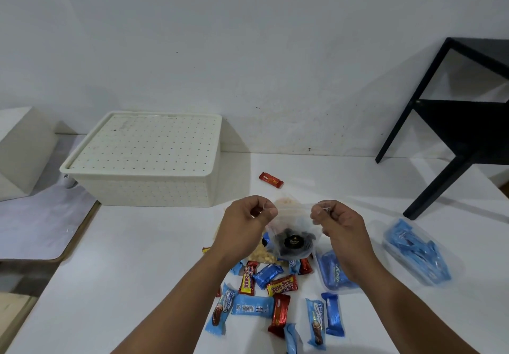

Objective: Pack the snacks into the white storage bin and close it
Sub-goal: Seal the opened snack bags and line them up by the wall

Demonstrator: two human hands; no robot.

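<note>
Snacks are lying in a loose heap (264, 295) on the white worktop (137, 271), just in front of the person; one clear pouch (292, 240) of dark pieces is hanging between both hands above the heap. Left hand (245, 224) is pinching the pouch's top edge at one corner, right hand (336, 224) is pinching the other corner, hands apart and stretching the mouth. Judgement: pouch is looking light, soft and slippery; contents possibly brittle, so holding by the top seam is suiting it better than squeezing the body. Wrapped bars are showing blue, red and yellow foil, small and glossy. White storage bin (146, 160) is sitting behind the heap to the left, perforated lid on. A lone red bar (271, 179) is lying near the bin.
</note>
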